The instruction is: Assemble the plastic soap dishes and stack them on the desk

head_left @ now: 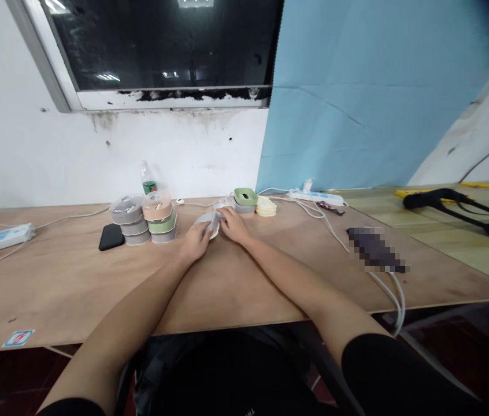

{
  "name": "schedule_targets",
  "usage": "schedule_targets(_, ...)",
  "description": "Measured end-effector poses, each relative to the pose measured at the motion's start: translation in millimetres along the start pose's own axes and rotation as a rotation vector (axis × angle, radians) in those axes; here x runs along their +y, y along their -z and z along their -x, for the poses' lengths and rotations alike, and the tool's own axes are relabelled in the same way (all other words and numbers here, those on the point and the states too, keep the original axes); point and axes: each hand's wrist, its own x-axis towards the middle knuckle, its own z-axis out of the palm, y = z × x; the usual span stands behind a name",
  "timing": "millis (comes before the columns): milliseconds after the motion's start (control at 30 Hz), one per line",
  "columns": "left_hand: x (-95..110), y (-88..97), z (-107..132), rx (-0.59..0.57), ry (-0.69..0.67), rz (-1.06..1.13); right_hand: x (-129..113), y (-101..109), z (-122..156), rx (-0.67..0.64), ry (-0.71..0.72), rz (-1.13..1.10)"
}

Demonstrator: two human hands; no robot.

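Note:
My left hand (pixel 196 241) and my right hand (pixel 234 224) meet at the middle of the table, both closed on a small grey box (pixel 205 218) that is tilted between them. A cream-coloured piece (pixel 215 232) shows under the box, partly hidden by my fingers. Just behind my right hand is a clear lid (pixel 223 202). A green box (pixel 245 197) sits on a grey one beside it, with a stack of cream pieces (pixel 266 206) to its right. Left of my hands stand two stacks of rounded boxes, topped by a grey box (pixel 126 209) and a pink box (pixel 156 207) with clear lids.
A black phone-like slab (pixel 111 237) lies beside the left stacks, with a bottle (pixel 148 178) behind them. Power strips (pixel 316 197) and white cables run along the back and right. A blurred dark object (pixel 374 248) and a black frame (pixel 465 211) lie at right.

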Motion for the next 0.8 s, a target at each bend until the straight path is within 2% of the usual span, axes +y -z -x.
schedule_targets(67, -0.6, 1.3, -0.7, 0.081, 0.024, 0.048, 2.7, -1.2, 0.0, 0.008, -0.030, 0.001)
schedule_targets(167, -0.3, 3.9, -1.7, 0.180, 0.070, 0.110, 9.1, -1.4, 2.1, -0.063, -0.075, 0.009)
schedule_targets(300, 7.0, 7.4, -0.4, 0.222, 0.066, 0.154, 12.6, -2.6, 4.7, -0.128, -0.085, -0.003)
schedule_targets(433, 17.1, 10.7, 3.1, 0.237, 0.016, 0.174, 6.7, -1.3, 3.7, -0.038, -0.077, 0.001)
schedule_targets(533, 19.9, 11.6, 3.9, 0.293, 0.045, 0.221, 2.2, 2.9, 2.2, -0.001, -0.054, 0.069)
schedule_targets(700, 11.5, 9.3, -0.5, 0.422, 0.148, 0.356, 4.4, 7.6, 1.3, 0.006, 0.041, 0.117)
schedule_targets(800, 2.2, 7.4, -3.0, 0.414, 0.212, 0.421, 8.4, 9.0, 1.3, 0.052, 0.028, 0.128)
